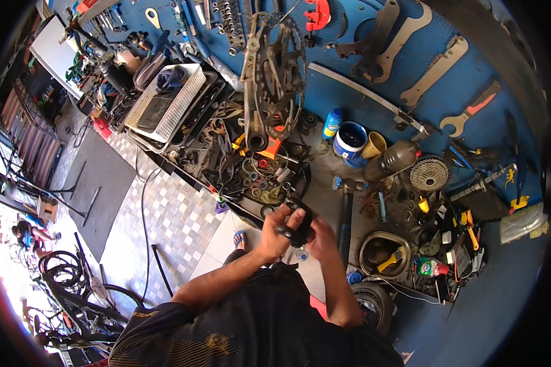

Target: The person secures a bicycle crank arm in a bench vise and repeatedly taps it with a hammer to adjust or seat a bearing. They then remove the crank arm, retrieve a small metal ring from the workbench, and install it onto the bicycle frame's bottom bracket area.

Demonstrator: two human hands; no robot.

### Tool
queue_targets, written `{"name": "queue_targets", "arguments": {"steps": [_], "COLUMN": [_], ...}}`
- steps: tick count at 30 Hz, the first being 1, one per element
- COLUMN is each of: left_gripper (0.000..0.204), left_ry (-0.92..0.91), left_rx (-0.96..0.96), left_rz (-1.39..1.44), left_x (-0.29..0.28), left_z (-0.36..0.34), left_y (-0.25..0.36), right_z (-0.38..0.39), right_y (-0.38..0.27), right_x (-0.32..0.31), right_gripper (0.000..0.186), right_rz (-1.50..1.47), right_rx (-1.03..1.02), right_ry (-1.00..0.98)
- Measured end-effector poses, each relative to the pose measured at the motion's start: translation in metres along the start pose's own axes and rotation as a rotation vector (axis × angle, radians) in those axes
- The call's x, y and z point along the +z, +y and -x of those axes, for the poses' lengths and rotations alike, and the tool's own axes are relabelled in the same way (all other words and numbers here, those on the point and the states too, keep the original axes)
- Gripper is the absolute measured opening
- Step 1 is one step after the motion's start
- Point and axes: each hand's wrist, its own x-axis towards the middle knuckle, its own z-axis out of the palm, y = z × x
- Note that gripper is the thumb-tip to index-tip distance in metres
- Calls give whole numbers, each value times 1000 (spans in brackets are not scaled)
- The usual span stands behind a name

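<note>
My left hand [278,229] is closed around a black bicycle part [301,214] in front of my body, its thumb pressed along the top. My right hand [318,238] is curled at the part's right side, its fingertips mostly hidden behind it. Both sit just over the front edge of the cluttered workbench [337,214]. A tray of rings and small parts [269,177] lies beyond them, and a crankset [257,92] hangs above that. A long hammer-like tool [348,208] lies on the bench to their right.
A blue tool wall [361,104] backs the bench, which carries bottles [386,162], a cassette [430,174] and a metal basin [382,254]. Stacked trays [165,104] sit left. A tire [376,303] stands below right. Bicycles [79,293] and another person [30,235] are at the far left.
</note>
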Motion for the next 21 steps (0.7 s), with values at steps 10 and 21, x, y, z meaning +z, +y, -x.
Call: {"name": "queue_targets", "arguments": {"steps": [10,21], "left_gripper": [42,30], "left_ry": [59,3], "left_rx": [-498,-519], "left_rz": [657,772], "left_x": [-91,-191], "left_z": [29,72], "left_y": [-28,-20], "right_z": [-28,-16], "right_y": [-68,26], "right_x": [-20,131], "right_gripper": [27,38], "right_rz": [1987,1143], "right_rx": [-590,-268], "right_ry": [409,-213]}}
